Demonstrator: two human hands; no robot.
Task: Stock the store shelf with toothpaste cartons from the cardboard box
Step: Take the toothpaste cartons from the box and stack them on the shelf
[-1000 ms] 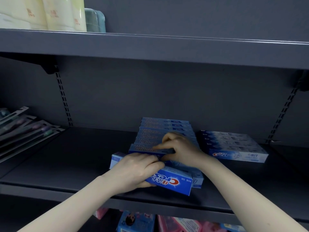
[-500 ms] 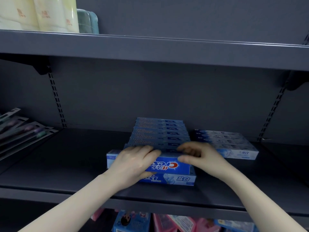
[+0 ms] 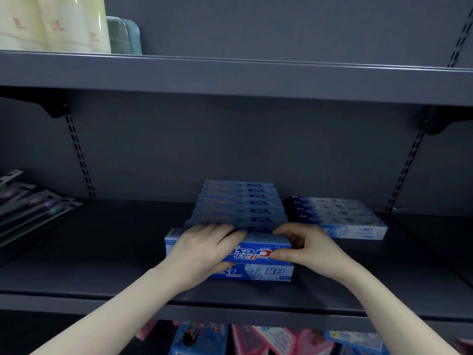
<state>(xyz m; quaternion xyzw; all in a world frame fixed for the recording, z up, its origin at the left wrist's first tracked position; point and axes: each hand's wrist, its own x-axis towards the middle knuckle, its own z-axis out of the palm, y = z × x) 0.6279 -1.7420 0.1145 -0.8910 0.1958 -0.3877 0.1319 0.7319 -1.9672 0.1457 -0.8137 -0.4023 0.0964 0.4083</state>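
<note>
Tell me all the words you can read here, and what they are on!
"Crest" with Chinese characters "佳洁士", upside down: front carton held by the left hand and right hand.
"盐白", upside down: carton underneath.
Small print on the stacked cartons behind, the right-hand stack and the cream packs on the upper shelf: too blurred to read.

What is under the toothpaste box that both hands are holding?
Another blue toothpaste box lies under the held box, flat on the shelf. The left hand covers its left end.
</note>
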